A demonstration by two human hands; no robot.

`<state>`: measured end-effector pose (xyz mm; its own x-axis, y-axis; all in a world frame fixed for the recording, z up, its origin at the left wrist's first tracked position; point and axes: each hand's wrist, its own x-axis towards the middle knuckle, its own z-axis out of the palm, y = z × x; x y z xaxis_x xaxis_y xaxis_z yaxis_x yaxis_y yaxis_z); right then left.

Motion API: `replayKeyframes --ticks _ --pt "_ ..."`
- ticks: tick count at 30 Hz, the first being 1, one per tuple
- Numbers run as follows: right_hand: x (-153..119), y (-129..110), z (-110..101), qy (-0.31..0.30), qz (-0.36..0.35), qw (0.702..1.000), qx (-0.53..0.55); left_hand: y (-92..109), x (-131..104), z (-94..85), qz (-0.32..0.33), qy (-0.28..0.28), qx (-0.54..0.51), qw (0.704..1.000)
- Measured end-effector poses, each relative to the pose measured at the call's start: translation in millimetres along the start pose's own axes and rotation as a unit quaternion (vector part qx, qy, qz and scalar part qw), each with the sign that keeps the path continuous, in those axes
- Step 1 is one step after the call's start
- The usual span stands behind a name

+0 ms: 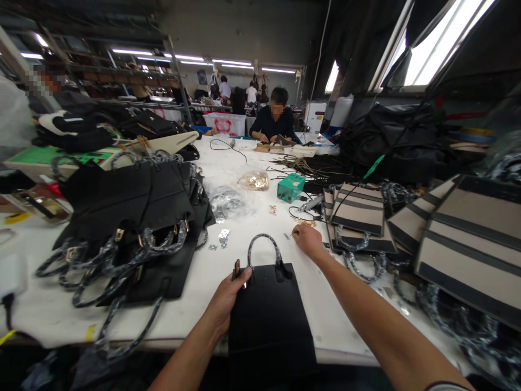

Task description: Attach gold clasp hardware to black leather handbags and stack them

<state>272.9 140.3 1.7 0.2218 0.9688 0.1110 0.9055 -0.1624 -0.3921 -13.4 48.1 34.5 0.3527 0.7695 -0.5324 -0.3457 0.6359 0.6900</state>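
My left hand (226,296) is closed on the upper left corner of a black bag panel (271,317), thumb on top, beside the base of its wrapped loop handle (264,237). A shiny metal fitting (236,267) shows at that thumb. The panel overhangs the table's front edge. My right hand (308,241) rests low over the table, right of the handle, with its fingers drawn together. Whatever they hold is hidden. Small gold pieces (307,223) lie just beyond them, and a little metal plate (286,236) is to their left.
Black bag panels (142,201) with wrapped handles are heaped left; beige-and-black ones (360,203) are stacked right. A green box (291,188), a corded tool (311,204), bagged gold parts (254,181) and metal plates (223,234) lie between. A person (274,120) sits across the table.
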Motion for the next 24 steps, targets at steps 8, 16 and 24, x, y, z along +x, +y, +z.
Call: replayKeyframes --ticks 8,16,24 --pt "-22 -2 -10 0.047 -0.027 0.989 0.138 -5 4 -7.0 0.013 -0.004 0.02 1.0" --pt "-96 -32 -38 0.035 -0.012 0.942 0.333 -12 5 -11.4 0.031 -0.001 0.011 0.999" --pt "-159 -62 -30 0.046 0.078 0.876 0.474 -17 -4 -13.0 0.07 0.019 0.047 0.996"
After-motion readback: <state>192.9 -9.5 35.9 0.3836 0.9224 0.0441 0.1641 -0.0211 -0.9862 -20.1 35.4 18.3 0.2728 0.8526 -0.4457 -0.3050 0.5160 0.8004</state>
